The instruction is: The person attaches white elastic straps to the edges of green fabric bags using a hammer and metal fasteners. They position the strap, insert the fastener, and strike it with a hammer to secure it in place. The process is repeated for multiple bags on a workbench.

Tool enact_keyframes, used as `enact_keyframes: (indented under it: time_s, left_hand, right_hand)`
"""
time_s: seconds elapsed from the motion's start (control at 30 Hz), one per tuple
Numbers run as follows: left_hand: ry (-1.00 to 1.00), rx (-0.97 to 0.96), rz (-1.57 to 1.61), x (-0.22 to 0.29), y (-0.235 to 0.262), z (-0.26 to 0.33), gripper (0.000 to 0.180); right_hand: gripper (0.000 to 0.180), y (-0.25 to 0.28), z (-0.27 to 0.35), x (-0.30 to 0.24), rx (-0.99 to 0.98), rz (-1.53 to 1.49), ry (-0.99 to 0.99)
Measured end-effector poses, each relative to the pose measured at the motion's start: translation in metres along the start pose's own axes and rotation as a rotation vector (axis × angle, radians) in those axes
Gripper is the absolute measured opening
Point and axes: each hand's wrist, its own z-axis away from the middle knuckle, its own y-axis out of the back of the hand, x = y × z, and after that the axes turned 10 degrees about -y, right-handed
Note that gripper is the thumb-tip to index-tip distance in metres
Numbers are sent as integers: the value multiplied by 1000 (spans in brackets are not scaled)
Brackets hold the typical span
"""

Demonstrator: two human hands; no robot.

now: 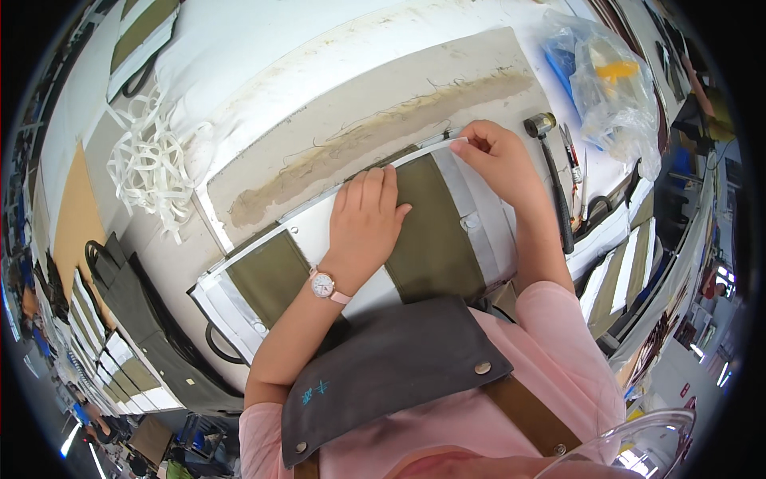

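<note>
Grey apron bib (391, 367) nearest; beyond it, both hands work an olive-green fabric panel with white tape edging (435, 231) on the surface (359, 104).

Left hand (367, 219) lies flat, open, pinning the panel. Right hand (499, 156) has its grip pinched on the white tape strip (427, 149) at the panel's top edge, seemingly pressing it on; next likely calls for smoothing along that edge.

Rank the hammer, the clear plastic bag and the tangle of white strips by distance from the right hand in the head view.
1. Hammer, just right of the right hand.
2. Clear plastic bag, farther up and right.
3. Tangle of white strips, far left.
</note>
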Motion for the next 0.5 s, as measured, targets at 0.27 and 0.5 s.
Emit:
enact_keyframes:
  time_s: [0.27,0.5]
  left_hand:
    - [17,-62,24,-4,0,1,64]
    - [23,-51,51,-5,3,-3,63]
  right_hand:
    - [16,-18,-7,5,294,285,178]
    - [18,-24,-8,5,347,341,159]
